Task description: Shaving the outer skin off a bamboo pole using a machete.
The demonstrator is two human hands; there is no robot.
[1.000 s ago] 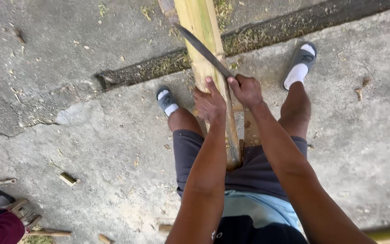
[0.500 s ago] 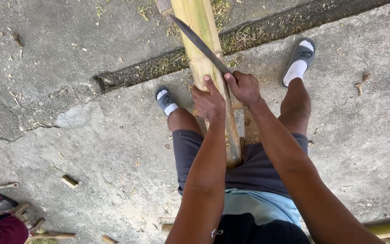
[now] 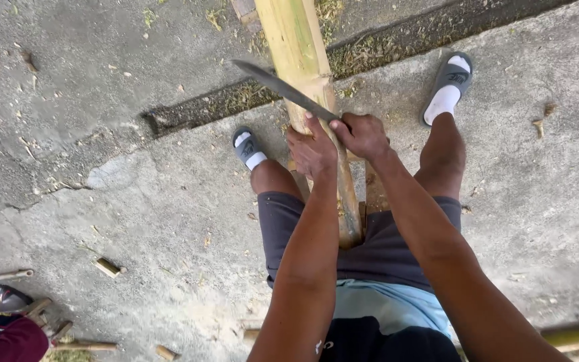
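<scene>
A thick yellow-green bamboo pole runs from between my legs away toward the top of the view. My left hand grips the pole from the left. My right hand holds the handle of a long dark knife, whose blade lies across the pole, pointing up and left. My feet in grey slides with white socks stand either side of the pole, the left foot close beside it and the right foot farther out.
Cracked concrete ground with a grassy gap running diagonally. Small bamboo offcuts lie at lower left. Another person's sleeve and foot show at the bottom left corner. A bamboo piece lies at lower right.
The knife blade has swung to the left, lying flatter across the pole. Both hands stay on the pole and handle.
</scene>
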